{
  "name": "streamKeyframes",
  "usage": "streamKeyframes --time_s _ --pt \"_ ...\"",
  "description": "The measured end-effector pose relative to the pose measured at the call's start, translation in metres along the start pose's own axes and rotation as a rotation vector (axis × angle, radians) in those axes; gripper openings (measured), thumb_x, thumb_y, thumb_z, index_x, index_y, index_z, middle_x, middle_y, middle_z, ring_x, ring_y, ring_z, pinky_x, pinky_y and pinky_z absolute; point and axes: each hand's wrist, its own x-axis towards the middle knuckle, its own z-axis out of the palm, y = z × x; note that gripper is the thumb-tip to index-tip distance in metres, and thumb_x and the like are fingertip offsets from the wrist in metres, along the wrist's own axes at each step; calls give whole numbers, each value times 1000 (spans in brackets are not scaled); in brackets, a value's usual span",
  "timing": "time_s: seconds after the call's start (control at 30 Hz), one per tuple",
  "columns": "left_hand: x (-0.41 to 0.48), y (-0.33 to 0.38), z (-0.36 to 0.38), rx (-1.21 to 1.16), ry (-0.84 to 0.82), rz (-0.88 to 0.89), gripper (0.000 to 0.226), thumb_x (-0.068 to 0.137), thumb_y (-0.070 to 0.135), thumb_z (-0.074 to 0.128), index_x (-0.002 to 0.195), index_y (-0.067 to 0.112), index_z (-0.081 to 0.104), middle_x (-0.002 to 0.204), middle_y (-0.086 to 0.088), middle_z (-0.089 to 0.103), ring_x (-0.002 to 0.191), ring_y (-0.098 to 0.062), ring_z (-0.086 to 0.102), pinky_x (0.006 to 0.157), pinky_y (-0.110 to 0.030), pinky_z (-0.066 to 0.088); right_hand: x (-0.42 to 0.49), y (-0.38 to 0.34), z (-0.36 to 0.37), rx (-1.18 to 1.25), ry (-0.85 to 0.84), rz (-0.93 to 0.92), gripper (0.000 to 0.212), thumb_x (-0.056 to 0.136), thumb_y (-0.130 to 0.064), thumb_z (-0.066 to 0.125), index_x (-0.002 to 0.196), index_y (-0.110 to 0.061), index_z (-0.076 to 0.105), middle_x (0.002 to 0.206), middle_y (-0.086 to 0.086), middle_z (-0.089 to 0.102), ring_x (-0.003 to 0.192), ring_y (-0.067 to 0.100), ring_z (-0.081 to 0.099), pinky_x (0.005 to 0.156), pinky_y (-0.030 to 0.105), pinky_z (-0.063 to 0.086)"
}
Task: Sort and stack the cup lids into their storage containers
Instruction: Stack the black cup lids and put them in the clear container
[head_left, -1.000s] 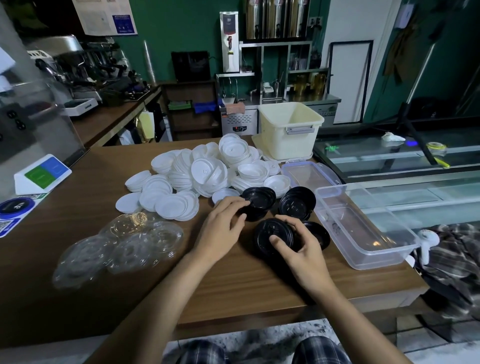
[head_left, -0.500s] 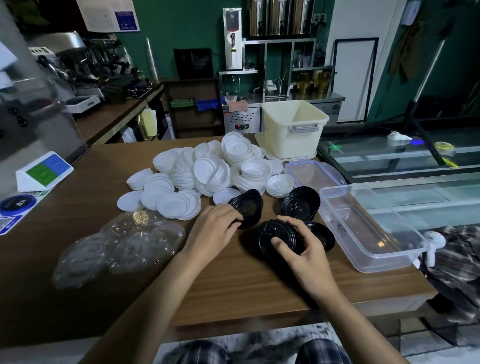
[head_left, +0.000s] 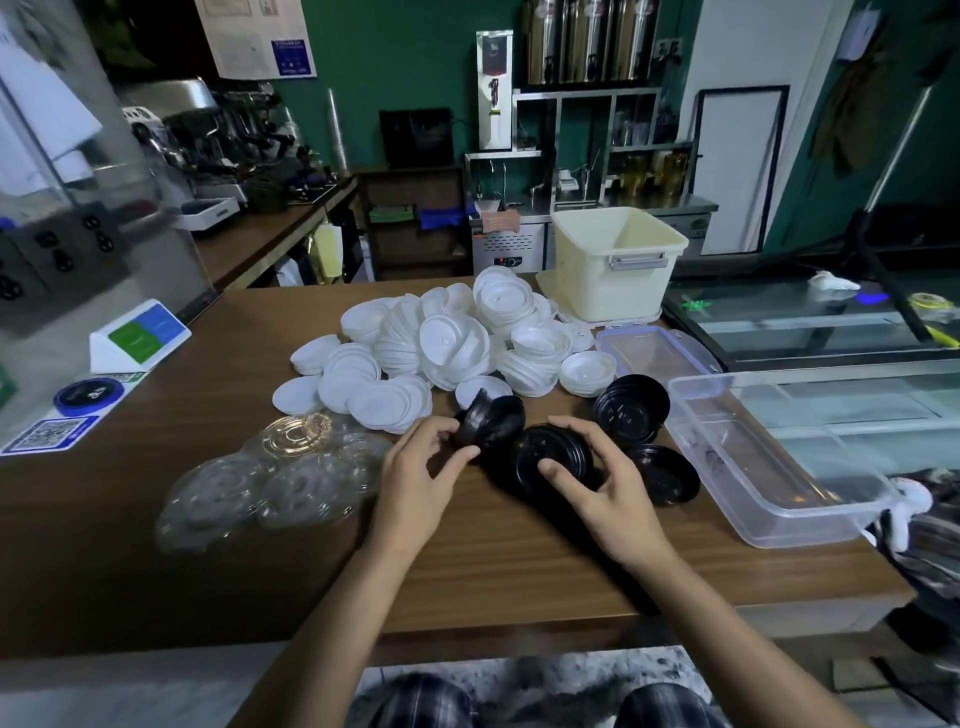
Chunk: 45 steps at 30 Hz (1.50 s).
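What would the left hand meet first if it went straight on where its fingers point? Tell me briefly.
The left hand grips a tilted black lid stack; beyond it, probably the white lids, though depth is unclear.

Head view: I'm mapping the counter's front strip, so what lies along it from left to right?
QR sticker → clear lids → left hand → tilted black lids it grips → black lid stack → right hand gripping it → clear container.

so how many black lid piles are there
4: tilted black plastic pile in left grip, second pile in right grip, third pile and fourth pile beside clear rectangular box; others may be hidden.
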Motion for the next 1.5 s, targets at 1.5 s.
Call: streamKeyframes --time_s 1.5 --pt "-22 48 29 -450 -233 -254 41 93 22 77 133 23 68 119 14 76 102 -16 76 95 -35 59 -3 -2 -5 216 -41 70 35 100 -23 71 134 -21 65 129 1 72 126 19 66 108 29 49"
